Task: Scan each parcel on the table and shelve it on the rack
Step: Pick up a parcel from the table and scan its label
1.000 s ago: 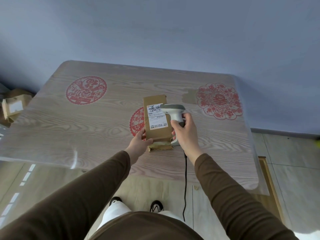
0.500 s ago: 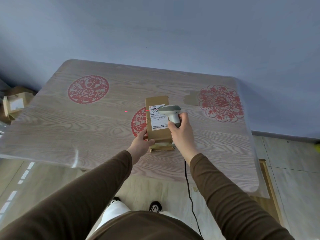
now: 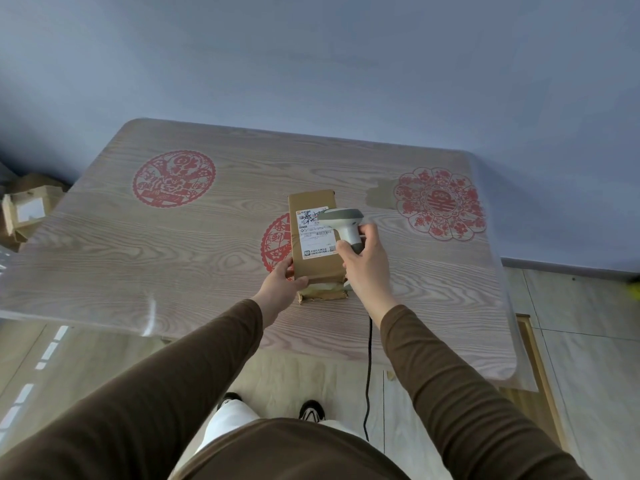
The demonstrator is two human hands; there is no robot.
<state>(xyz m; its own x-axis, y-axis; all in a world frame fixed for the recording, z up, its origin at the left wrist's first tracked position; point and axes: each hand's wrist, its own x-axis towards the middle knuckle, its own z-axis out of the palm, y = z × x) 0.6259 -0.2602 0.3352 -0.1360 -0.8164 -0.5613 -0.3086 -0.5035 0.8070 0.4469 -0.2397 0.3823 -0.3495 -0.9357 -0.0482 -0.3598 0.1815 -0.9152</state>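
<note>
A brown cardboard parcel [image 3: 313, 206] with a white shipping label [image 3: 316, 235] stands tilted on the wooden table [image 3: 173, 244], label facing me. My left hand [image 3: 282, 282] grips its lower left corner, thumb on the front. My right hand [image 3: 363, 265] grips the handle of a grey-white barcode scanner [image 3: 343, 218], whose head points left over the label's upper right part. A black cable [image 3: 369, 368] hangs from the scanner below the table edge. The rack is out of view.
Red paper-cut decorations lie under the table's clear cover at the left [image 3: 174, 178], centre [image 3: 277, 242] and right [image 3: 440, 204]. Cardboard boxes [image 3: 26, 209] are stacked on the floor at the far left. A blue wall rises behind the table.
The scanner head moved left over the label. A red laser dot seen on the table half a second ago is gone. My left hand keeps its hold on the parcel.
</note>
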